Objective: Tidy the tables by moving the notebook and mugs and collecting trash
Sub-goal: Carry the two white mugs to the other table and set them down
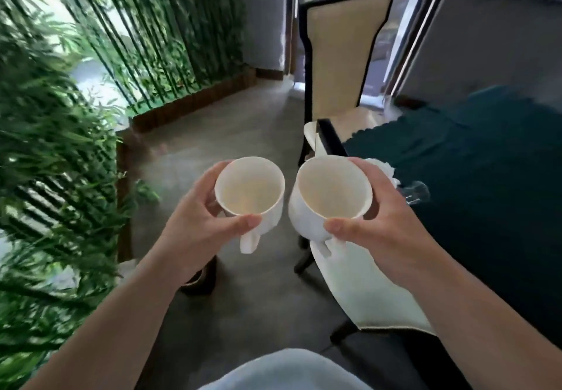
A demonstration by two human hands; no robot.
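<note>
Carrying both mugs mid-air over the floor beside the dark-clothed table (486,192), left hand (194,225) fingers wrapped round the left mug (249,189), right hand (386,225) round the right mug (330,190), upright, likely for relocation; notebook not visible.

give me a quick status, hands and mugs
Left hand grips left mug, right hand grips right mug. Both upright, look empty, carried over floor. Chair ahead, dark-clothed table at right.
</note>
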